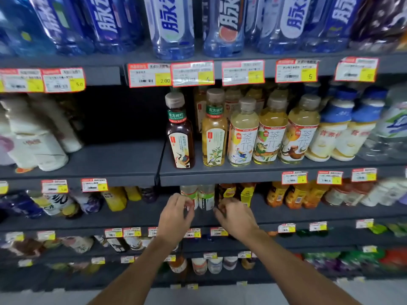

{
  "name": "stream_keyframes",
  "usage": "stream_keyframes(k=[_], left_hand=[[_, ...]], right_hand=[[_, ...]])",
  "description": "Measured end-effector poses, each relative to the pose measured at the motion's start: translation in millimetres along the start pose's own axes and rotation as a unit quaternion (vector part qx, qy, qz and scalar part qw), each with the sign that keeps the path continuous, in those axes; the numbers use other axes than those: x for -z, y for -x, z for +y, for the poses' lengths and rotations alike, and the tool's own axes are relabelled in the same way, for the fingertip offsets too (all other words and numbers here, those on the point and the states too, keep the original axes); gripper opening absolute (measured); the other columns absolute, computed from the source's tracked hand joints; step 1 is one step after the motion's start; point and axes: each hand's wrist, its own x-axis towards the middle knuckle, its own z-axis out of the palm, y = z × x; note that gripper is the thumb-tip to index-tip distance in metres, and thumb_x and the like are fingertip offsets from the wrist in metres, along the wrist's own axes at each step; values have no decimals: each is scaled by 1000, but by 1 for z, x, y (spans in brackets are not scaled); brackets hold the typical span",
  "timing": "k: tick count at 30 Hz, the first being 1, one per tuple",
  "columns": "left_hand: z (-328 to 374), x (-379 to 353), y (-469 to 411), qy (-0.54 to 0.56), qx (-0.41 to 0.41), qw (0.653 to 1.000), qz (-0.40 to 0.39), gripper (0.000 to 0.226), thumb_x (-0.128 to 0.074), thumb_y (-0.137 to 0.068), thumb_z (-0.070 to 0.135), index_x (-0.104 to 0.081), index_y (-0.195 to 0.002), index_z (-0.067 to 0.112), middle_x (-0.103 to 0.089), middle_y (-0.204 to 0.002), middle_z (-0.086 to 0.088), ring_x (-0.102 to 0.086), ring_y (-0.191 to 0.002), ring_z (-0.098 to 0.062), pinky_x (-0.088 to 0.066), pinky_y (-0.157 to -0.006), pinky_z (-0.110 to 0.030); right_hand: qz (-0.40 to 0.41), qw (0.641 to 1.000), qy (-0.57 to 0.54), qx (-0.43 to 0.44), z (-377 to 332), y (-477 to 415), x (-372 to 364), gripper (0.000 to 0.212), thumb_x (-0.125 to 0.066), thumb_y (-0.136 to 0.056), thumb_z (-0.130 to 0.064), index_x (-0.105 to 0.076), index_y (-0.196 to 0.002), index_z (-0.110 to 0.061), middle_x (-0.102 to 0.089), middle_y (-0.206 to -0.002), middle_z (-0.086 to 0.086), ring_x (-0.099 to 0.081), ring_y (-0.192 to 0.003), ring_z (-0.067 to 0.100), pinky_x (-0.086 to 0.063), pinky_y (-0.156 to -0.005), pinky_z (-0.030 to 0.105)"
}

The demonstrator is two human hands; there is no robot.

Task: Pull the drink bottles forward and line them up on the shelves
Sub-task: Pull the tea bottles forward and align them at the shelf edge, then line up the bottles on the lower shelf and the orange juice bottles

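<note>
Head view, centre frame: left hand (176, 213) half-curled, fingertips against a green-labelled bottle (189, 195); firm grasp cannot be told. Right hand (234, 214) curled at a dark bottle (226, 192), grip unclear. Another green-labelled bottle (206, 197) stands between them.

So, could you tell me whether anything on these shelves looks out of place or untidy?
Yes. On the middle shelf, a wide bare stretch sits left of the dark tea bottle. Further left, the white bottles lean over, though wide-angle distortion may exaggerate that. Nothing looks spilled or damaged.

a shop: price tags (149, 75) on stocked shelves (264, 172).
</note>
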Motion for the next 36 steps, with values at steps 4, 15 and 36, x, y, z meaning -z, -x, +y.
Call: stream_keyframes(k=[4, 15, 36], left_hand=[[-15, -22, 2, 24, 104, 994, -14, 18, -72, -89, 21, -58, -100, 22, -51, -100, 7, -51, -82, -8, -49, -71, -31], [-51, -81, -26, 115, 275, 954, 46, 76, -87, -70, 42, -47, -128, 14, -47, -121, -1, -48, -114, -20, -48, -95, -40], [-103, -100, -25, 215, 190, 957, -42, 60, -79, -83, 9, -47, -131, 24, -68, -111, 14, -64, -102, 5, -53, -96, -23]], right_hand=[[-18, 997, -47, -63, -8, -12, -31, 45, -59, -95, -43, -49, -130, -16, -62, -117, 8, -65, -103, 29, -53, -80, 36], [63, 990, -83, -91, -13, -66, -71, 54, -66, -89, -57, -58, -111, -9, -70, -97, 8, -70, -89, 24, -48, -66, 27], [39, 977, -209, 7, 33, -65, -106, 69, -66, -91, -51, -41, -143, -13, -63, -66, -6, -63, -50, 3, -55, -50, 20]])
